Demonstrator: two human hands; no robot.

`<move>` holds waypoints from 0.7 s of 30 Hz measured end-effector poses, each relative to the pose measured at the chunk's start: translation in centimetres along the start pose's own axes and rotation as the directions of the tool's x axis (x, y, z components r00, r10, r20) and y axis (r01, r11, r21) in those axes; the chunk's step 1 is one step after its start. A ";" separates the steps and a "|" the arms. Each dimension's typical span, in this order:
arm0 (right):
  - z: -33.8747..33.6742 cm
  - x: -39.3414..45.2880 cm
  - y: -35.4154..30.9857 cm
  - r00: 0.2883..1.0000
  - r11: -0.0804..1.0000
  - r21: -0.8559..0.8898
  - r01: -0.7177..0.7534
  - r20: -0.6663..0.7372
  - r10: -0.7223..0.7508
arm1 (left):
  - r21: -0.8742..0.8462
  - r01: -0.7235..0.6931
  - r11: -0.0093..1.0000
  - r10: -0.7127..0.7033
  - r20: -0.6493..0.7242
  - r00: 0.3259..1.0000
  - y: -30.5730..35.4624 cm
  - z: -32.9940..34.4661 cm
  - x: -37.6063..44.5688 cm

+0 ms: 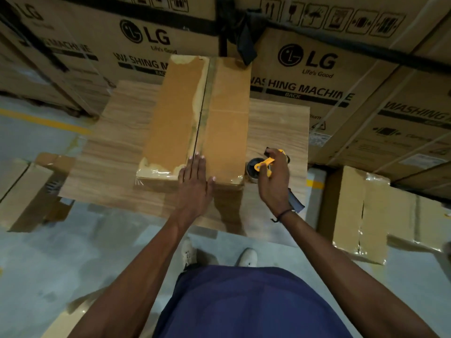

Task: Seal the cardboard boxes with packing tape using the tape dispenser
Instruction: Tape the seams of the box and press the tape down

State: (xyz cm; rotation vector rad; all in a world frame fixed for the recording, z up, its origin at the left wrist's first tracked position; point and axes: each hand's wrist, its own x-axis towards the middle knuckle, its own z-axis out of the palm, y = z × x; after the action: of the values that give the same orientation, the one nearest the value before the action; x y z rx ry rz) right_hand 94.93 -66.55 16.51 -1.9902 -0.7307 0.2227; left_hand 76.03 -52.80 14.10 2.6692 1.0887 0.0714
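Note:
A long brown cardboard box (175, 113) lies on a wood-grain table (117, 152), its two top flaps closed with a dark seam running down the middle. My left hand (195, 181) presses flat on the near end of the box, fingers straight across the seam. Just right of the box, my right hand (273, 181) grips a yellow and black tape dispenser (264, 164) above the table. Its tape roll faces the box's near right corner. Clear tape shows on the box's near edge.
Large printed washing-machine cartons (317, 69) stand stacked behind the table. Smaller cardboard boxes sit on the grey floor to the left (22, 193) and right (361, 215). A yellow floor line (44, 121) runs at the left. My shoes (247, 257) stand close to the table.

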 end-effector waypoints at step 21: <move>9.2 -2.7 -1.0 0.862 0.767 0.410 -0.493 0.111 0.494 | 0.107 -0.319 0.942 0.305 0.123 0.944 -4.9 -2.2 2.3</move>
State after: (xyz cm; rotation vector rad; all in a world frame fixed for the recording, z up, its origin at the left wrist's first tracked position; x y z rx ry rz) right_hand 88.37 -61.00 12.23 -1.7129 -0.1083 0.6395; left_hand 74.04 -47.37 14.85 2.8995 0.6494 -0.0809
